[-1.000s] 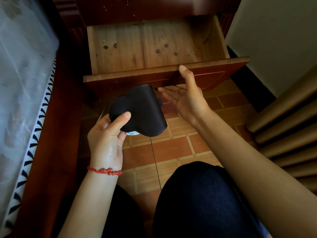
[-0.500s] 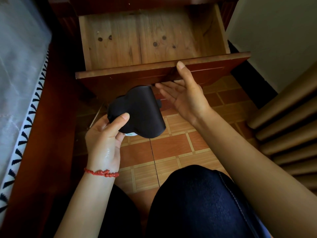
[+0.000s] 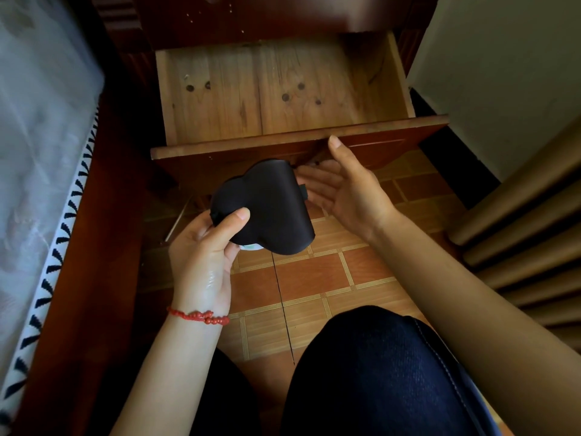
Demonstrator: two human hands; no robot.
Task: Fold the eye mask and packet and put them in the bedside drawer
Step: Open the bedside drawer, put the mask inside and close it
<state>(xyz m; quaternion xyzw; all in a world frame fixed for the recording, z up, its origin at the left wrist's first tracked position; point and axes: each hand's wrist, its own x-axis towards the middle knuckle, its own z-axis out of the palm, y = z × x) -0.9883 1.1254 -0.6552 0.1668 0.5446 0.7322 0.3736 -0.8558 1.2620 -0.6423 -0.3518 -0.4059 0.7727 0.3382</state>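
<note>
My left hand (image 3: 206,250) pinches a folded black eye mask (image 3: 267,206) just in front of and below the drawer front. A sliver of white and green packet (image 3: 250,247) peeks out under the mask, against my left fingers. My right hand (image 3: 342,187) is open, palm turned toward the mask, its fingers beside the mask's right edge and under the drawer front. The bedside drawer (image 3: 298,146) is pulled out, and its bare wooden bottom (image 3: 267,92) holds nothing.
A bed with a white patterned cover (image 3: 34,127) and a dark wooden side rail (image 3: 94,247) runs along the left. A wall (image 3: 503,58) and tan ribbed curtain (image 3: 534,240) stand at the right. My knees (image 3: 377,372) are over the orange tiled floor (image 3: 314,278).
The view has tilted so the drawer sits lower in the frame. My right hand has come slightly closer to the mask; my left hand still holds it in the same spot.
</note>
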